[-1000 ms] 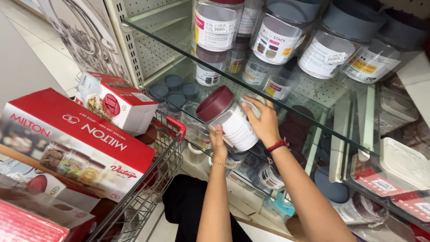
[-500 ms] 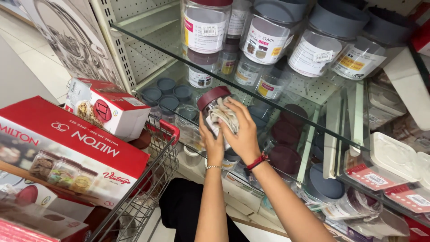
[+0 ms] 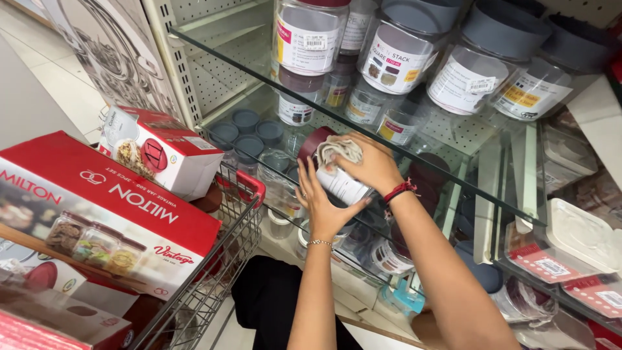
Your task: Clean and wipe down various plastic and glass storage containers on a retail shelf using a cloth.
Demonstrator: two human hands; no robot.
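One jar [image 3: 337,174] with a maroon lid is gripped under the glass shelf [image 3: 214,55] by the left hand [image 3: 322,210] from below, while a beige cloth [image 3: 338,150] is pressed on it by the clenched right hand [image 3: 370,167]. Five large white-labelled jars [image 3: 396,61] are seen on the shelf. Two red boxes [image 3: 103,207] are carried in the wire cart [image 3: 220,259], jars pictured on the larger.
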